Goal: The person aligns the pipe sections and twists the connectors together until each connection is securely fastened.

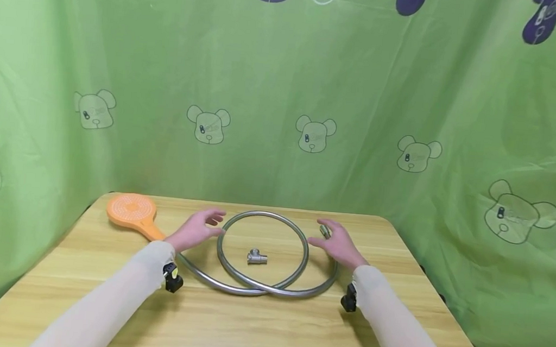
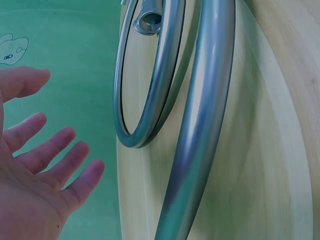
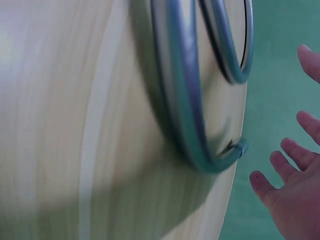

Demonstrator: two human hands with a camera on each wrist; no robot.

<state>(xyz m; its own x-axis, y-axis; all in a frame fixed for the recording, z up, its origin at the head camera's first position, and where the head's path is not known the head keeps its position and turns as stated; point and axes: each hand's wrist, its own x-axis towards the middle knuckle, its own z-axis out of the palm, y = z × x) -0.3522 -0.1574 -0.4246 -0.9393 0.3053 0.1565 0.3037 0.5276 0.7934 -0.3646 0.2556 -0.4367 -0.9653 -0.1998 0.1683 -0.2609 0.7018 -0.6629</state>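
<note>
A silver shower hose (image 1: 266,214) lies looped on the wooden table, its left end running under the left forearm toward an orange shower head (image 1: 131,210). Inside the loop sits a small metal tee fitting (image 1: 256,257). My left hand (image 1: 198,229) hovers at the loop's left side, fingers spread and holding nothing; the left wrist view shows its relaxed fingers (image 2: 55,150) apart from the hose. On the loop's right, my right hand (image 1: 337,244) is likewise spread, near the hose's brass-coloured end (image 1: 324,231). Whether the hose joins the shower head is hidden by the left wrist.
The wooden table (image 1: 255,335) has its far edge close to a green curtain (image 1: 259,166) printed with bear heads, which also hangs along both sides. Black wrist cameras (image 1: 172,278) are strapped to both sleeves.
</note>
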